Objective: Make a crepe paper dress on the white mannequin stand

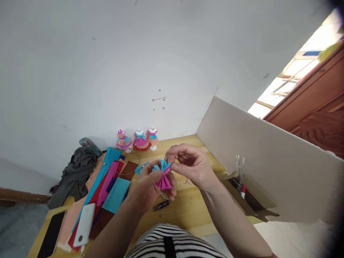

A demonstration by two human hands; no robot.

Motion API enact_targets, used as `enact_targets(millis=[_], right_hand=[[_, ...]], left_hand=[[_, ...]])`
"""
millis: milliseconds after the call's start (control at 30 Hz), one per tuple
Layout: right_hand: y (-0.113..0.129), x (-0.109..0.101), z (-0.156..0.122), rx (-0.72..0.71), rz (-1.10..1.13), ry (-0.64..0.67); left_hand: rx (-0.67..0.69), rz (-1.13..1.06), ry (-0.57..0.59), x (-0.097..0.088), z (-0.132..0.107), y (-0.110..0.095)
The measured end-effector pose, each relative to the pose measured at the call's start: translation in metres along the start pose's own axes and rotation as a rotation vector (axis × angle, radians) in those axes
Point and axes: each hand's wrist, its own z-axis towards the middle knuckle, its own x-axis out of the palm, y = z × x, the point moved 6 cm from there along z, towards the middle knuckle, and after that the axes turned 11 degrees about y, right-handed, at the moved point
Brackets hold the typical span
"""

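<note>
Over the wooden table (pixel 188 211) my left hand (pixel 150 186) grips a small pleated paper piece (pixel 163 175), pink below and blue on top. My right hand (pixel 189 163) pinches the top of that same piece with thumb and fingers. Both hands are closed on it, held a little above the tabletop. Under them lies a small pair of thread snips (pixel 161 205).
Strips of coloured crepe paper (pixel 107 186) lie at the left, with a white power bank (pixel 84 224) and a black phone (pixel 52 233) near the front edge. Three small paper-dress figures (pixel 139 140) stand by the wall. A striped cloth (pixel 75 172) is far left; a cardboard box (pixel 258 157) stands at right.
</note>
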Motion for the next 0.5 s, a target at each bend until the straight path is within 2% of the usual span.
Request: enact_targets(millis=[133, 267, 433, 500], right_hand=[[0.0, -0.003, -0.001, 0.007, -0.078, -0.015], [0.005, 0.006, 0.001, 0.003, -0.187, 0.139], [0.012, 0.017, 0.005, -0.02, -0.312, 0.262], [0.011, 0.017, 0.005, -0.027, -0.319, 0.267]], left_hand=[[0.058, 0.12, -0.028, -0.009, -0.003, -0.004], [-0.011, 0.295, -0.091, -0.017, -0.003, -0.016], [-0.14, 0.408, 0.039, -0.01, 0.002, -0.024], [-0.167, 0.444, 0.038, -0.01, 0.002, -0.025]])
